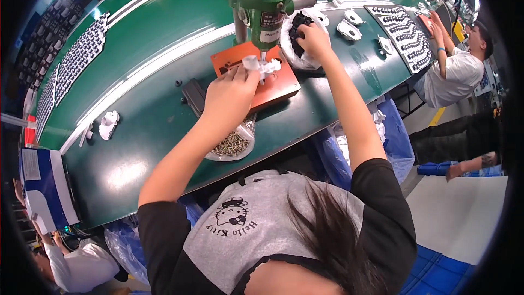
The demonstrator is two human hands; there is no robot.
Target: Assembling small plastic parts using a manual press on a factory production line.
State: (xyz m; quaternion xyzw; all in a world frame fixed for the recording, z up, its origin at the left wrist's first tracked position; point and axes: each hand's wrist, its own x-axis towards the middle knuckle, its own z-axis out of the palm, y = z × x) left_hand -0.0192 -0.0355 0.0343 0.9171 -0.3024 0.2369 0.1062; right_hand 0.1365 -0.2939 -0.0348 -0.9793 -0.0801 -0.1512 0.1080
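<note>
My left hand (236, 84) pinches a white plastic part (267, 70) under the tip of a green press (268, 13). This part sits over an orange block fixture (281, 90), and its lower side is partly hidden by my fingers. At the right of the press, my right hand (314, 41) reaches into a white bag (305, 64) of small black parts (299, 22). Its fingers are bent together among them, and whether a piece is between the fingertips cannot be made out.
A clear bag of small metal screws (232, 145) lies by the near edge. White parts (349, 29) and a tray of black-and-white pieces (401, 38) are at the right. Another white part (109, 124) rests at left. A blue-and-white machine (49, 186) stands at the left end. Co-workers sit both sides.
</note>
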